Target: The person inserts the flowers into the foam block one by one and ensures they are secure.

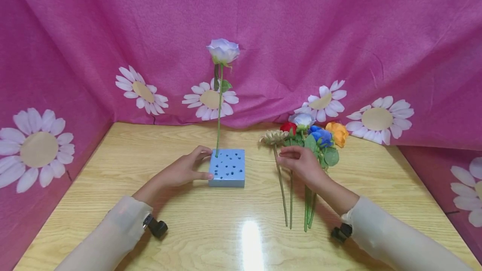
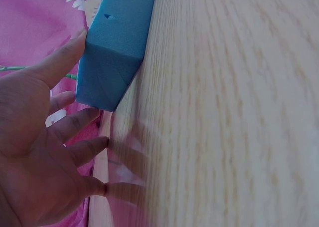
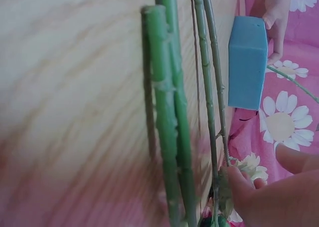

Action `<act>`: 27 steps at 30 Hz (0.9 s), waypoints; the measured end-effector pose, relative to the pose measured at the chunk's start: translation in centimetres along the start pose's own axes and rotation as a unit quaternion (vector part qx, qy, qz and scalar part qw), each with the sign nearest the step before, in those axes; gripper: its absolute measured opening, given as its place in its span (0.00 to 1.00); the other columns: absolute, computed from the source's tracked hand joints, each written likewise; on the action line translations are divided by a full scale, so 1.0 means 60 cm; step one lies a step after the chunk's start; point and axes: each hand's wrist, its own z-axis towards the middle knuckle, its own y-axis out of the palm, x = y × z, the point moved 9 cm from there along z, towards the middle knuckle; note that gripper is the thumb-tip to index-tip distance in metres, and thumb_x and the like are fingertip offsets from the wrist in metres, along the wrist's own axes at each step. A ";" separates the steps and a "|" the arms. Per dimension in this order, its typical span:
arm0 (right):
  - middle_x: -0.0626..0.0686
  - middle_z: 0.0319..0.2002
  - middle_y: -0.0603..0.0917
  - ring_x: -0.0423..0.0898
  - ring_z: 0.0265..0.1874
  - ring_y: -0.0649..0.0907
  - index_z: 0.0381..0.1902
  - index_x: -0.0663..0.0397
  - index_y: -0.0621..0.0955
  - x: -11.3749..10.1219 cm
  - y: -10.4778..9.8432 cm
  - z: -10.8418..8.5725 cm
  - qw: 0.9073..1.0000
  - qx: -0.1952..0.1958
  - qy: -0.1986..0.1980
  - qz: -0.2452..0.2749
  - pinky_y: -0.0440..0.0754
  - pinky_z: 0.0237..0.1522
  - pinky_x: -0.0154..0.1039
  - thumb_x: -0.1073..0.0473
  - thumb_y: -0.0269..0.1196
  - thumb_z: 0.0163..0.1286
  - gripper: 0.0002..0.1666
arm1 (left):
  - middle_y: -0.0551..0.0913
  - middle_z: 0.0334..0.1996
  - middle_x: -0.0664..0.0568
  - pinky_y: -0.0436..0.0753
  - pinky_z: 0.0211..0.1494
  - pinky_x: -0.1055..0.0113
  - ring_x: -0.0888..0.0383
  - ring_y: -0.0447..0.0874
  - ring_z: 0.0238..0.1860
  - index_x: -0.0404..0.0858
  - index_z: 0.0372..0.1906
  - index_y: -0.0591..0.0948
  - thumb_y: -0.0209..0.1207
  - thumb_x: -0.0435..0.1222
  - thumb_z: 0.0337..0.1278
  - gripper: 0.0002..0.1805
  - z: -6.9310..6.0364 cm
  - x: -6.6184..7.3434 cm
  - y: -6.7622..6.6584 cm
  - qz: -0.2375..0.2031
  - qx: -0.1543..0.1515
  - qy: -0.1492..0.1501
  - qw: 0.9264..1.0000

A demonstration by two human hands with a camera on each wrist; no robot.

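On the table is a light-blue foam block (image 1: 226, 164) with several holes in its top. A white rose (image 1: 223, 51) with a pale violet tint stands upright in its far left hole. My left hand (image 1: 190, 165) touches the block's left side, thumb (image 2: 67, 60) at the near corner, other fingers spread towards the far one. My right hand (image 1: 301, 164) is over the lying flowers, fingertips beside the stem of a beige-gold flower (image 1: 274, 137). In the right wrist view, thumb and forefinger are apart near two thin stems (image 3: 212, 97); whether they touch one is unclear.
Beside my right hand lie a red flower (image 1: 288, 127), a pale rose (image 1: 302, 119), a blue flower (image 1: 321, 136) and an orange flower (image 1: 337, 133), stems towards me. A pink cloth (image 1: 263, 32) with printed daisies surrounds the wooden table (image 1: 180, 221).
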 end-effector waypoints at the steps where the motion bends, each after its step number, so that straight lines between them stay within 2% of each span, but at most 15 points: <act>1: 0.70 0.55 0.84 0.43 0.46 0.86 0.63 0.76 0.75 0.002 0.000 -0.001 1.000 -0.001 0.005 -0.003 0.84 0.46 0.30 0.65 0.66 0.72 0.27 | 0.66 0.76 0.36 0.55 0.80 0.42 0.40 0.61 0.78 0.42 0.68 0.65 0.71 0.41 0.62 0.35 0.000 0.001 0.000 -0.001 0.000 -0.001 1.000; 8: 0.75 0.60 0.80 0.58 0.54 0.86 0.67 0.78 0.71 0.012 0.012 -0.008 0.999 -0.020 0.026 0.018 0.88 0.50 0.41 0.67 0.66 0.71 0.31 | 0.67 0.76 0.37 0.54 0.80 0.41 0.40 0.61 0.78 0.42 0.68 0.65 0.71 0.42 0.62 0.35 0.000 0.003 -0.001 0.002 0.002 -0.006 1.000; 12: 0.76 0.61 0.78 0.62 0.57 0.84 0.69 0.78 0.68 0.018 0.019 -0.010 0.999 -0.028 0.031 0.030 0.88 0.51 0.41 0.69 0.65 0.71 0.33 | 0.67 0.76 0.37 0.54 0.81 0.42 0.40 0.61 0.78 0.42 0.68 0.66 0.71 0.42 0.62 0.35 0.000 0.003 -0.001 0.004 0.003 -0.010 1.000; 15: 0.76 0.61 0.79 0.62 0.56 0.85 0.69 0.78 0.68 0.020 0.021 -0.010 0.999 -0.026 0.023 0.016 0.88 0.49 0.39 0.70 0.65 0.70 0.33 | 0.67 0.76 0.37 0.54 0.81 0.42 0.40 0.61 0.78 0.42 0.68 0.66 0.71 0.42 0.62 0.35 0.000 0.002 -0.001 0.003 0.003 -0.012 1.000; 21: 0.74 0.55 0.83 0.62 0.50 0.88 0.65 0.78 0.72 0.019 0.022 -0.006 0.999 -0.008 -0.007 -0.043 0.88 0.46 0.36 0.72 0.69 0.64 0.33 | 0.67 0.75 0.37 0.55 0.80 0.41 0.40 0.61 0.78 0.42 0.68 0.66 0.71 0.42 0.62 0.35 0.000 0.001 0.000 0.007 0.004 -0.008 1.000; 27: 0.70 0.50 0.86 0.52 0.43 0.89 0.61 0.78 0.76 0.021 0.022 -0.001 0.997 0.008 -0.006 -0.078 0.86 0.42 0.32 0.73 0.71 0.60 0.32 | 0.68 0.75 0.38 0.55 0.80 0.42 0.41 0.61 0.78 0.44 0.68 0.66 0.71 0.42 0.62 0.35 0.001 -0.003 -0.001 0.012 0.005 -0.009 1.000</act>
